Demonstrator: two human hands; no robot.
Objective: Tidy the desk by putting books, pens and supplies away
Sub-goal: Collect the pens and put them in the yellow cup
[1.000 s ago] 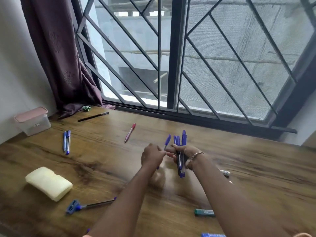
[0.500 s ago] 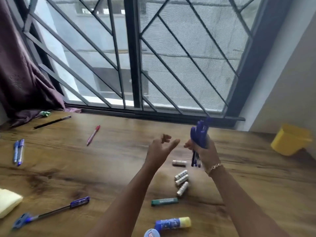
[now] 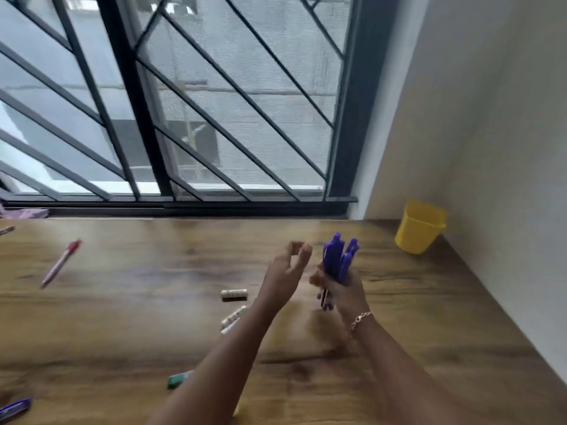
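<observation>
We see our right hand (image 3: 343,291) gripping an upright bundle of smooth blue plastic pens (image 3: 337,259). Our left hand (image 3: 285,271) hovers just beside it, fingers loosely curled, empty. The tapered yellow plastic cup (image 3: 418,230) stands farther right by the wall, nearer the right hand, on the grained wooden desk (image 3: 122,332).

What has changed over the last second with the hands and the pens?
The left hand let go of the bundle of blue pens and now hangs loose beside it. The right hand carried the bundle rightward, toward the yellow cup. Unchanged: the right hand's grip on the bundle, the red pen and white tubes lying on the desk.
</observation>
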